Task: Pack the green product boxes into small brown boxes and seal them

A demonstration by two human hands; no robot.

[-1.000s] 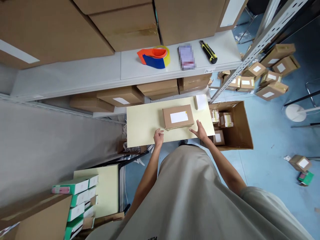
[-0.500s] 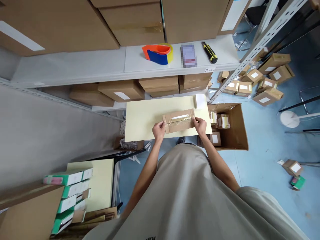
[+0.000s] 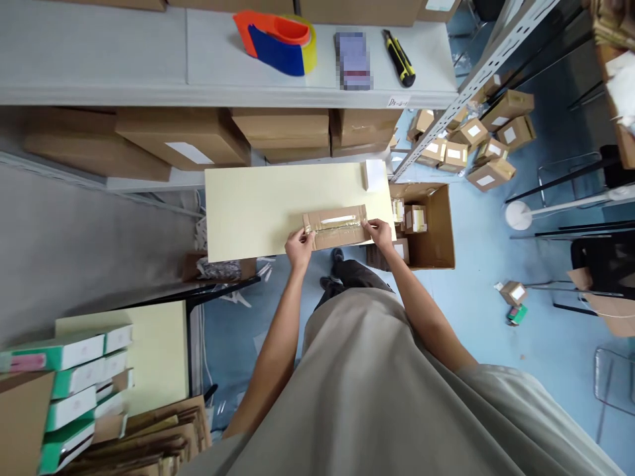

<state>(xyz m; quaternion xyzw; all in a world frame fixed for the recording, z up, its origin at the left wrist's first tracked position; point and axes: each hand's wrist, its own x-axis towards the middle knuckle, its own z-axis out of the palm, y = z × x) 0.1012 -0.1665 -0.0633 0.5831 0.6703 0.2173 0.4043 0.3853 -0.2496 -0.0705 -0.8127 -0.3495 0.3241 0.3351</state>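
A flat brown cardboard box (image 3: 337, 237) lies between my hands over the front edge of the pale yellow table (image 3: 248, 211). Clear shiny tape runs along its top, beside a white strip. My left hand (image 3: 299, 250) is closed on the box's left end, thumb near the top edge. At the opposite end, my right hand (image 3: 379, 234) pinches the right corner. A small white block, perhaps a stack of labels (image 3: 376, 176), rests at the table's back right corner.
Above the table, a shelf (image 3: 208, 59) carries an orange and blue tape dispenser (image 3: 278, 43) and a yellow-black utility knife (image 3: 399, 58). An open carton (image 3: 436, 228) with small boxes stands right of the table. Green-white boxes (image 3: 79, 370) are stacked at lower left.
The camera view has tilted downward and shifted, so the shelf sits higher in the picture. Both hands still hold the box at its ends.
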